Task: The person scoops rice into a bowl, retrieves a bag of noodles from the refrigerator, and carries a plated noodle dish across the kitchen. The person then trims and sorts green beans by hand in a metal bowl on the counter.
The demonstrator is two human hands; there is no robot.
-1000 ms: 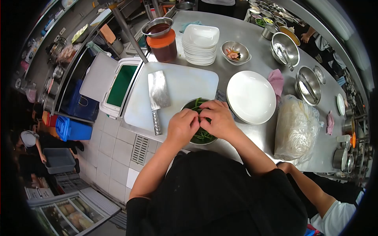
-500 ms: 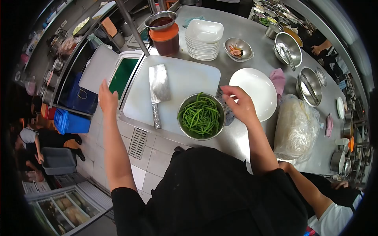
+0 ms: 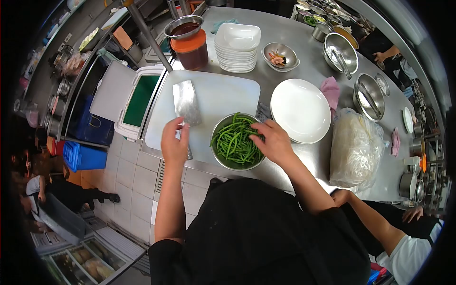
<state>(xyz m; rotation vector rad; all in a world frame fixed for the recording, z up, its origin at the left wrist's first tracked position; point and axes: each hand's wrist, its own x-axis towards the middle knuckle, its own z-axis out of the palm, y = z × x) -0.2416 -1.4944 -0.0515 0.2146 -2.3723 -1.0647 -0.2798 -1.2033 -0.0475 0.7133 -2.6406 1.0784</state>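
Green beans [image 3: 233, 141] fill a steel bowl [image 3: 227, 165] at the near right corner of the white cutting board [image 3: 223, 90]. My right hand [image 3: 274, 141] is over the bowl's right rim, its curved fingers apart and the tips at the beans. I cannot tell whether they touch. A cleaver [image 3: 186, 102] lies on the board's left part, blade away from me. My left hand [image 3: 175, 145] is above its handle, mostly hiding it, with thumb and forefinger apart and nothing visible between them.
Stacked white plates [image 3: 300, 110] and a plastic-wrapped bundle [image 3: 356, 152] stand to the right. Behind the board are stacked square dishes [image 3: 237, 38], an orange-lidded tub [image 3: 190, 52] and a small bowl of food [image 3: 280, 57]. A co-worker's arm [image 3: 370, 213] is close at right.
My left hand has come right, from beyond the board's left edge to the cleaver handle. My right hand has moved left and down to the beans. The view has shifted slightly.
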